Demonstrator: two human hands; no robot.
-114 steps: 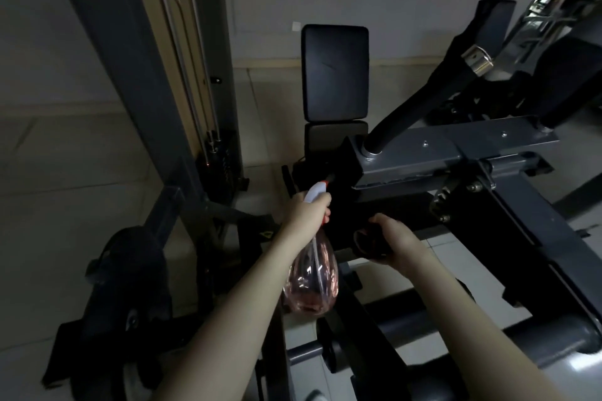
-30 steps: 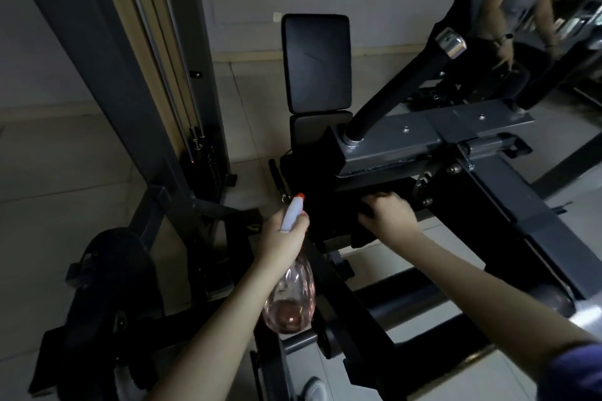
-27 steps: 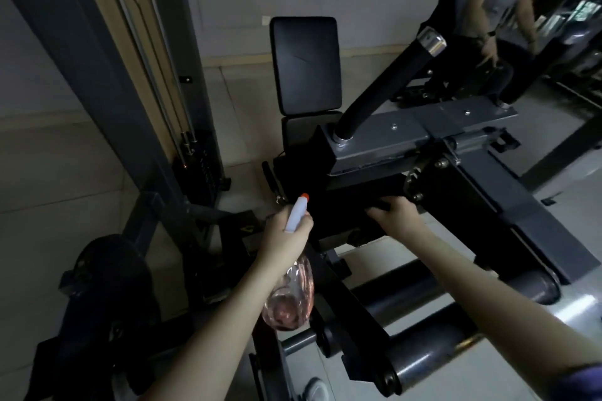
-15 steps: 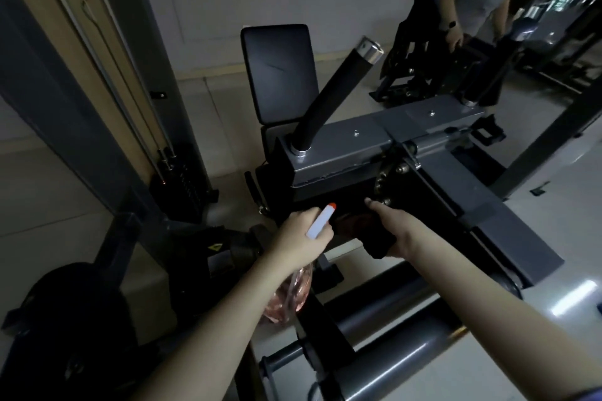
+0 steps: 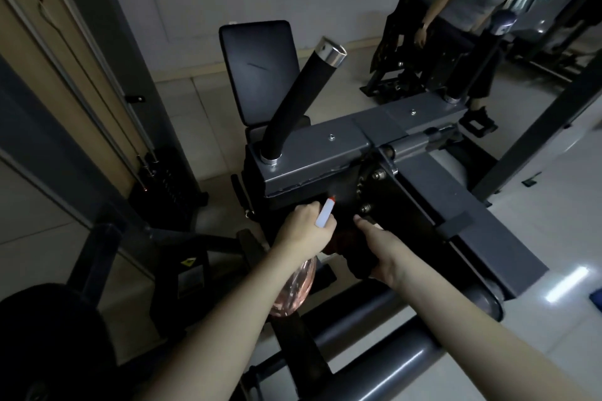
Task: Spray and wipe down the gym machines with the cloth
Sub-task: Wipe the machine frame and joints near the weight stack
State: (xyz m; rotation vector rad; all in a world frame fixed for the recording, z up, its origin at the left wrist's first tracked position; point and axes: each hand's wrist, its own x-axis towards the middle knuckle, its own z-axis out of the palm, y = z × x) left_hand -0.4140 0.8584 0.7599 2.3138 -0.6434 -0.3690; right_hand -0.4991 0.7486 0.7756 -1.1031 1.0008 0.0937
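1. The left grip (image 5: pixel 304 233) is clenched round the pink spray bottle (image 5: pixel 294 290), its nozzle aimed at the dark panel (image 5: pixel 283 197) beneath the machine's grey crossbeam (image 5: pixel 325 153).
2. The right grip (image 5: pixel 382 252) grasps the dark cloth (image 5: pixel 347 244) against that panel, just beside the nozzle.
3. Mist lightly, then wipe in overlapping strokes around the bolts (image 5: pixel 378 175).
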